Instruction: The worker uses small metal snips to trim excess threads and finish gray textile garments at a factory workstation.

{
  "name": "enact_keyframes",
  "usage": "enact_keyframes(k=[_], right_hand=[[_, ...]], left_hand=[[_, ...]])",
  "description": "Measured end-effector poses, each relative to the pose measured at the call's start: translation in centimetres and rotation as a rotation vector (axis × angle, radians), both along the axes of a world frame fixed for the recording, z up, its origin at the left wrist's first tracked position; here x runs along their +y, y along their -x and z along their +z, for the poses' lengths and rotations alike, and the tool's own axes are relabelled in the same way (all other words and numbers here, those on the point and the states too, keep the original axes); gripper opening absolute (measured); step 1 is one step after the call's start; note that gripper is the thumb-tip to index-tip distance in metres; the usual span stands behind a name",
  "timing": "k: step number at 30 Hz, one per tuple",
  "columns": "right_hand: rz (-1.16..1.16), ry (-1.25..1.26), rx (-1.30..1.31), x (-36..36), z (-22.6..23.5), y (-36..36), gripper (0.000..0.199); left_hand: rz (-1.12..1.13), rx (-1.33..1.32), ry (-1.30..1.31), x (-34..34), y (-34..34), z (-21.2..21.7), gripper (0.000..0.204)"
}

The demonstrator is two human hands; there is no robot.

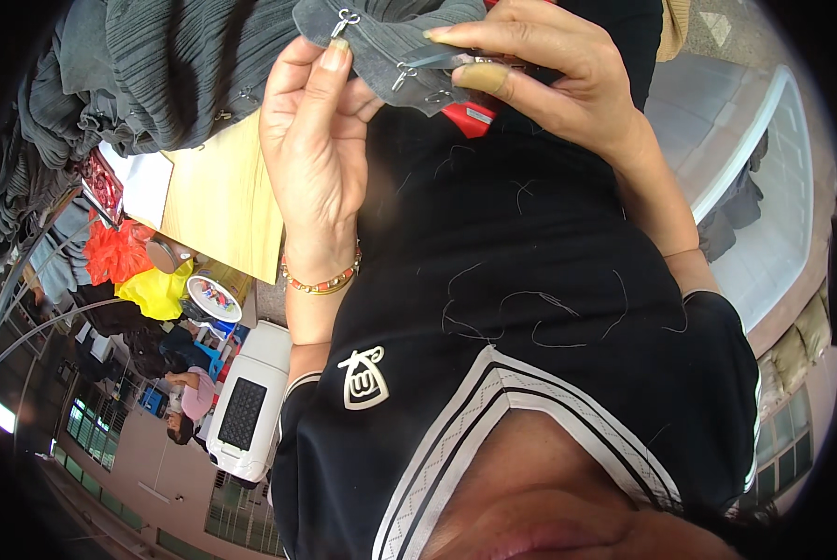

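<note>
A grey ribbed knit garment (pixel 190 70) spreads across the upper left, its smooth edge band running between my hands. Small metal hooks (pixel 346 21) sit along that band, and a second hook (pixel 403 77) hangs by my right fingers. My left hand (pixel 318 140) pinches the band between thumb and fingers, just under the first hook. In my right hand (pixel 554 70) is a slim grey-bladed tool (pixel 432 62), apparently thread snips, pointing at the second hook. Its handle is mostly hidden by the fingers. Tan tape (pixel 481 77) wraps one fingertip of that hand.
A wooden tabletop (pixel 223 191) lies left of me, with red (pixel 120 250) and yellow (pixel 157 289) plastic bags beyond it. A translucent bin (pixel 773 205) holding dark cloth stands at right. Loose threads cling to my black top (pixel 530 252). Another person (pixel 196 392) sits far left.
</note>
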State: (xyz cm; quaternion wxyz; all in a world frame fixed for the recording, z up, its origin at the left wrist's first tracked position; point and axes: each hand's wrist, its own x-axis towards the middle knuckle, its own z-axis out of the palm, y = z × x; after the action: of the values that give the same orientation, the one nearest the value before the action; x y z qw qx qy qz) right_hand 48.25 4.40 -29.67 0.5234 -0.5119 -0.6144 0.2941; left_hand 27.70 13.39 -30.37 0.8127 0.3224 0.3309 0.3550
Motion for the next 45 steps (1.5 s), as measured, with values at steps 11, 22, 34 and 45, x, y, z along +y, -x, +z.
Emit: enact_keyframes(k=[11,22,34,45], right_hand=[[0.014,0.000,0.023,0.0,-0.1,0.0,0.034],[0.023,-0.014,0.033,0.0,-0.2,-0.2,0.034],[0.024,0.026,0.078,-0.2,-0.3,-0.2,0.033],[0.048,-0.010,0.069,0.0,-0.7,-0.1,0.035]], left_hand=[[-0.075,-0.153,0.003,0.7,1.0,-1.4,0.023],[-0.070,-0.147,0.012,0.7,0.9,-1.5,0.024],[-0.072,-0.150,-0.021,0.5,0.7,-1.3,0.023],[-0.075,-0.145,0.040,0.6,0.9,-1.6,0.024]])
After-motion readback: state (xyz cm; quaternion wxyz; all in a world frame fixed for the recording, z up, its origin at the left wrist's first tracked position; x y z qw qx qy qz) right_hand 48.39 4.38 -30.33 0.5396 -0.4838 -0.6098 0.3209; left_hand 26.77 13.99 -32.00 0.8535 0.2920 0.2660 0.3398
